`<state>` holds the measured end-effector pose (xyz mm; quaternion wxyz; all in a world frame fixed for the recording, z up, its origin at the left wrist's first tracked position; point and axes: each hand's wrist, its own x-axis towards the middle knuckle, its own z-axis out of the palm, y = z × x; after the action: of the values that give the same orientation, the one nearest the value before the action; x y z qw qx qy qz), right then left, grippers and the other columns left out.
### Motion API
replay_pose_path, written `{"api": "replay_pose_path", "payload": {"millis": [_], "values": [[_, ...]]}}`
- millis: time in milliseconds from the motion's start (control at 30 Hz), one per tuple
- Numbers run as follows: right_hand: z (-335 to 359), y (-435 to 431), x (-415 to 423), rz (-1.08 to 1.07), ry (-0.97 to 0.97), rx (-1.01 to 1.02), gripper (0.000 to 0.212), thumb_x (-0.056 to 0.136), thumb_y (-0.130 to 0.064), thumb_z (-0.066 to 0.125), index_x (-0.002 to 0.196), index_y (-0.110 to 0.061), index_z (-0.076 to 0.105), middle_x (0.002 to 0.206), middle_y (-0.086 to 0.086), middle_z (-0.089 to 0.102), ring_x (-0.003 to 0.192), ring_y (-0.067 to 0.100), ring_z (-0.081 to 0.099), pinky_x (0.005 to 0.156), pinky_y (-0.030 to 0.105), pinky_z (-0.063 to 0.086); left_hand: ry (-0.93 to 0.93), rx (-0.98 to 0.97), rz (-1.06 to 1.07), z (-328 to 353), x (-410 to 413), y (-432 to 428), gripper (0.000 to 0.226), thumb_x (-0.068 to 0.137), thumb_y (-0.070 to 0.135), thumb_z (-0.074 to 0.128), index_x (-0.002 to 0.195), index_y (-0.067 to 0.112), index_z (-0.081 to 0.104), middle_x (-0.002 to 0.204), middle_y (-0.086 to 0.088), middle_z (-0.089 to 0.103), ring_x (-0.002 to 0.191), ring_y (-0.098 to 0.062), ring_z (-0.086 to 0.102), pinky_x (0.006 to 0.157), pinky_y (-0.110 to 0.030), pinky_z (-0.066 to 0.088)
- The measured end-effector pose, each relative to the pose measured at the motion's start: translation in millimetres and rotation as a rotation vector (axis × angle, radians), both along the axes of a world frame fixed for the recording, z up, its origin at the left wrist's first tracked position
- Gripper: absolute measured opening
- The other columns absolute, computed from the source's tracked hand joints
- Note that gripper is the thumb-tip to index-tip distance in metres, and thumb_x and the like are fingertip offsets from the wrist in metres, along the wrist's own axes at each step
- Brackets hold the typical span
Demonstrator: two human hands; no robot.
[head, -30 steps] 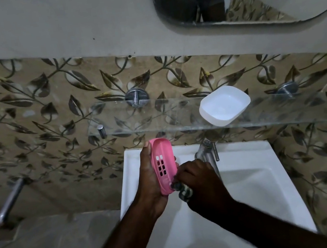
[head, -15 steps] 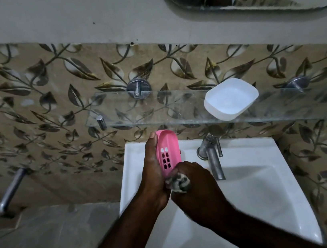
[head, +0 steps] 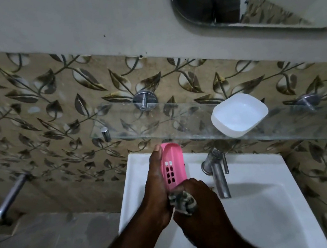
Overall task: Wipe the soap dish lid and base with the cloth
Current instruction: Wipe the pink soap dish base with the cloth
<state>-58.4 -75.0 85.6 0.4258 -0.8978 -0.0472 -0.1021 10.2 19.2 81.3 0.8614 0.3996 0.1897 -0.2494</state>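
My left hand (head: 155, 190) holds a pink soap dish part (head: 174, 164) with drain slots upright on its edge above the sink. A crumpled patterned cloth (head: 183, 202) is bunched in my right hand (head: 201, 206), which presses it against the lower end of the pink piece. The white soap dish part (head: 239, 114) lies open side up on the glass shelf, apart from both hands.
A glass shelf (head: 158, 122) on metal pegs crosses the leaf-patterned tiled wall. Below it stand a white sink (head: 265, 214) and a metal tap (head: 217, 173). A metal pipe (head: 11, 197) sticks out at left. A mirror (head: 267, 0) hangs above.
The cloth in my right hand has shifted along the lower end of the pink piece. The view has moved closer to the sink and shelf.
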Motion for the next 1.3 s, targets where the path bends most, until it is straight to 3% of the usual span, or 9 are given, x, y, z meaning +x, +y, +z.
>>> {"api": "replay_pose_path", "payload": {"millis": [167,333,500,600,733,933,1033,1133,1300], "values": [[-1.2,-40.9,17.2,0.281,-0.190,-0.502,0.026,0.053,-0.007,0.075,0.077,-0.018,0.072,0.082,-0.005,0.068,0.075,0.022,0.064,0.064,0.035,0.053,0.029,-0.097,0.010,-3.9,-0.5,5.2,0.066,0.062,0.062,0.060,0.095,0.006,0.073,0.081,-0.017,0.069,0.070,-0.028,0.065,0.065,-0.036,0.058],[-4.3,-7.9,11.0,0.013,-0.074,-0.206,0.027,0.056,-0.012,0.063,0.077,-0.029,0.059,0.076,-0.010,0.057,0.071,0.014,0.055,0.058,0.022,0.046,-0.009,0.079,-0.017,5.1,3.3,-0.4,0.088,0.057,0.074,0.060,0.113,0.006,0.066,0.092,-0.018,0.067,0.078,-0.026,0.064,0.071,-0.035,0.054],[-4.2,-35.8,14.5,0.259,-0.240,-0.431,0.024,0.059,-0.010,0.067,0.080,-0.023,0.070,0.082,-0.008,0.067,0.079,0.013,0.057,0.067,0.030,0.047,0.005,0.001,-0.051,4.3,2.0,4.8,0.087,0.053,0.069,0.066,0.114,0.007,0.067,0.095,-0.018,0.064,0.074,-0.025,0.063,0.068,-0.034,0.056],[-7.5,-38.7,18.3,0.219,-0.090,-0.473,0.023,0.056,-0.010,0.073,0.077,-0.019,0.070,0.083,-0.006,0.066,0.080,0.023,0.063,0.068,0.034,0.051,0.038,-0.046,-0.055,1.0,-1.6,3.0,0.082,0.055,0.068,0.064,0.108,0.005,0.069,0.084,-0.015,0.066,0.069,-0.024,0.064,0.067,-0.034,0.055],[-5.1,-2.8,10.8,0.019,-0.053,-0.205,0.021,0.058,-0.016,0.062,0.076,-0.027,0.062,0.077,-0.011,0.058,0.071,0.013,0.052,0.060,0.011,0.036,0.002,0.056,-0.024,4.3,4.7,1.9,0.100,0.047,0.074,0.064,0.115,0.001,0.065,0.093,-0.018,0.064,0.073,-0.024,0.062,0.072,-0.035,0.051],[-2.7,-36.7,25.9,0.250,-0.061,-0.455,0.028,0.057,-0.002,0.070,0.081,-0.017,0.072,0.084,-0.002,0.069,0.081,0.028,0.063,0.070,0.041,0.052,0.002,-0.038,-0.004,1.5,5.9,3.5,0.074,0.066,0.062,0.061,0.116,0.008,0.065,0.082,-0.013,0.068,0.069,-0.024,0.065,0.060,-0.030,0.057],[-10.1,-16.3,18.1,0.121,-0.015,-0.375,0.025,0.056,-0.005,0.068,0.075,-0.021,0.064,0.078,-0.005,0.062,0.073,0.024,0.057,0.065,0.032,0.046,0.039,0.026,-0.038,-5.6,2.4,2.4,0.086,0.057,0.071,0.065,0.113,0.006,0.067,0.084,-0.013,0.069,0.071,-0.023,0.065,0.069,-0.033,0.055],[-14.0,-6.7,7.0,0.176,-0.062,-0.315,0.023,0.058,-0.012,0.061,0.075,-0.027,0.061,0.077,-0.011,0.059,0.071,0.017,0.054,0.062,0.023,0.040,0.062,-0.020,-0.059,-9.2,-0.3,7.1,0.091,0.048,0.071,0.070,0.110,0.004,0.068,0.082,-0.014,0.069,0.066,-0.022,0.067,0.060,-0.030,0.056],[-8.2,-41.9,17.7,0.345,-0.053,-0.515,0.023,0.063,-0.012,0.063,0.083,-0.018,0.071,0.088,-0.003,0.070,0.083,0.026,0.065,0.071,0.040,0.052,0.037,-0.068,-0.103,-9.4,-2.8,9.2,0.081,0.059,0.068,0.067,0.111,0.007,0.070,0.081,-0.013,0.071,0.065,-0.022,0.069,0.061,-0.030,0.058]]}}
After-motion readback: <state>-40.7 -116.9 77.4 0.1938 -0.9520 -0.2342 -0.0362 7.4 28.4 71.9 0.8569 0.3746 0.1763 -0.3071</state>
